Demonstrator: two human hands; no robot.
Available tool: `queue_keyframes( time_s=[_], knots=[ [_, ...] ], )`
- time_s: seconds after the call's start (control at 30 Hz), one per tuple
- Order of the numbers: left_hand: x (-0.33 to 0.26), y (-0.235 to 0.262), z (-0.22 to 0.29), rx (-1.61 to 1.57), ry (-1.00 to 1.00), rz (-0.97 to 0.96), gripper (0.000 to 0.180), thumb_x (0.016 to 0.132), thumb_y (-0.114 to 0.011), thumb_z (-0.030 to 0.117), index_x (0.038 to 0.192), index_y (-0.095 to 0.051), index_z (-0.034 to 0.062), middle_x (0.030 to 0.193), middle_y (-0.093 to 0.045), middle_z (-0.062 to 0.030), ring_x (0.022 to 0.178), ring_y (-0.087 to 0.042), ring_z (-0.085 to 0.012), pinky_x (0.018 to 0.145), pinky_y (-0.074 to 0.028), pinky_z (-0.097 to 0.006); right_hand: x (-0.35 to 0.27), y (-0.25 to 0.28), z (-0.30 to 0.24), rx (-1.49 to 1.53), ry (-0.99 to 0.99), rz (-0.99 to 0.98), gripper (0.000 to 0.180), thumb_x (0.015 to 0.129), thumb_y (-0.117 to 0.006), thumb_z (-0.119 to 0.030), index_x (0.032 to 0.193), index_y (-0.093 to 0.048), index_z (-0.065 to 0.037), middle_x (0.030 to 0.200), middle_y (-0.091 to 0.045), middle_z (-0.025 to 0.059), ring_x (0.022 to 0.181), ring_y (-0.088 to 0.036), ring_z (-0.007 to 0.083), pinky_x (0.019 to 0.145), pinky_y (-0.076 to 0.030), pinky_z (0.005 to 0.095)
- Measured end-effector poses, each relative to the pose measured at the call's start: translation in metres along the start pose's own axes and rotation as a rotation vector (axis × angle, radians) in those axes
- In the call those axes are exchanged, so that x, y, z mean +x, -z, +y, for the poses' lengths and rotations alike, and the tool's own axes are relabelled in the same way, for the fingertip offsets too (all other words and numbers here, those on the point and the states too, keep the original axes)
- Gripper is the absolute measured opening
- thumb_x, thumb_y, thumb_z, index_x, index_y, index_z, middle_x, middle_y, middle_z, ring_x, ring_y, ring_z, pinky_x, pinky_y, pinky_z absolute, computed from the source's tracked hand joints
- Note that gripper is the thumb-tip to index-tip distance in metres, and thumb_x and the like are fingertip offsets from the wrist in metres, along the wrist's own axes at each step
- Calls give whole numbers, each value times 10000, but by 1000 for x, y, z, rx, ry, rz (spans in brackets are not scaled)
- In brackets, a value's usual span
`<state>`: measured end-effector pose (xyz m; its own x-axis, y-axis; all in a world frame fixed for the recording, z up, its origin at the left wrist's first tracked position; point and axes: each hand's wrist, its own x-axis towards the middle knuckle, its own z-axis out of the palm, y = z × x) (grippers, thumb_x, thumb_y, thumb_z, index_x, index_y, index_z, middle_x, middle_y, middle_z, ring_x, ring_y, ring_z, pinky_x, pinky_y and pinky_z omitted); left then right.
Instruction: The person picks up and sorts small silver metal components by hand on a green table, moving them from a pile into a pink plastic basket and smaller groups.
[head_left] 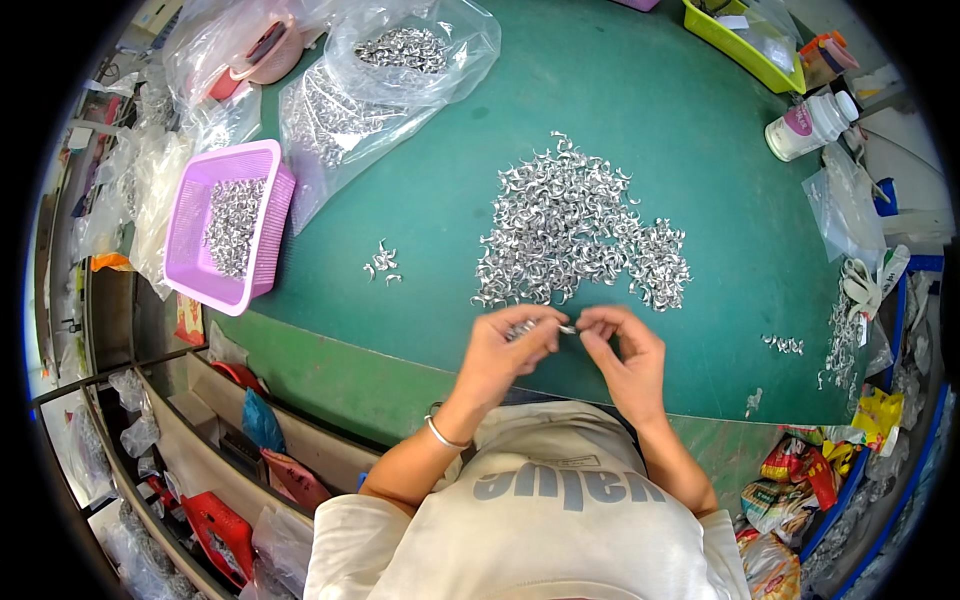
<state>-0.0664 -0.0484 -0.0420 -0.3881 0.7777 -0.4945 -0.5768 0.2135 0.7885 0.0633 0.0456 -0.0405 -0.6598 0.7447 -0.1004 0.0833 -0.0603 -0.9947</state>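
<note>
Small curved silvery metal pieces (pixel 560 220) lie in a large heap on the green table, just beyond both hands. My left hand (pixel 495 355) is closed around several of these pieces, which show between its fingers. One metal piece (pixel 567 329) sticks out from its fingertips toward the right. Close beside it, my right hand (pixel 630 362) has thumb and forefinger curled near that piece. Whether those fingers touch it is too blurred to make out. A bracelet (pixel 445 436) circles my left wrist.
A purple basket (pixel 280 215) of metal pieces stands at the left, near a small cluster (pixel 382 262). Clear plastic bags (pixel 340 120) of pieces lie behind. To the right are a white bottle (pixel 800 128), a green tray (pixel 735 45) and loose pieces (pixel 783 345).
</note>
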Motion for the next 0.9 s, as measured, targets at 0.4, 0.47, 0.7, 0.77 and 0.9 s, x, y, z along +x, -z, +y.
queue_keyframes(
  time_s=[0.4, 0.47, 0.7, 0.77, 0.9],
  knots=[
    [17, 96, 33, 810, -557, 847, 141, 828, -561, 59, 910, -622, -37, 678, -568, -8, 592, -474, -53, 536, -391, -211, 43, 6, 18, -1020, 569, 48, 223, 702, -641, -82, 915, -580, -58, 1012, -532, 58, 972, -468, 253, 821, -313, 390],
    [16, 92, 29, 616, -563, 761, 153, 836, -561, 82, 942, -627, -6, 639, -506, 25, 542, -415, -29, 466, -329, -180, 39, 8, 18, -1033, 570, 43, 203, 694, -646, -82, 886, -581, -60, 998, -533, 51, 961, -472, 247, 812, -314, 386],
    [5, 46, 7, -375, -89, 29, 340, 882, -478, 356, 712, -471, 62, 625, -373, -10, 474, -304, -45, 358, -237, -137, 43, -8, 4, -912, 572, 64, 207, 687, -653, -94, 880, -585, -62, 949, -528, 47, 922, -470, 236, 796, -309, 393],
    [3, 31, 5, -473, -25, -63, 384, 900, -423, 382, 689, -459, 63, 612, -388, -24, 473, -323, -54, 328, -218, -146, 48, -18, 8, -995, 558, 59, 195, 692, -650, -98, 871, -586, -57, 924, -527, 47, 906, -469, 231, 786, -308, 393],
    [-1, 16, 5, -332, 33, -35, 275, 905, -455, 260, 835, -556, 14, 617, -426, -11, 481, -339, -40, 353, -222, -141, 49, -18, 12, -1020, 574, 68, 169, 692, -647, -88, 848, -587, -61, 895, -527, 40, 890, -467, 223, 773, -302, 383]
  ],
)
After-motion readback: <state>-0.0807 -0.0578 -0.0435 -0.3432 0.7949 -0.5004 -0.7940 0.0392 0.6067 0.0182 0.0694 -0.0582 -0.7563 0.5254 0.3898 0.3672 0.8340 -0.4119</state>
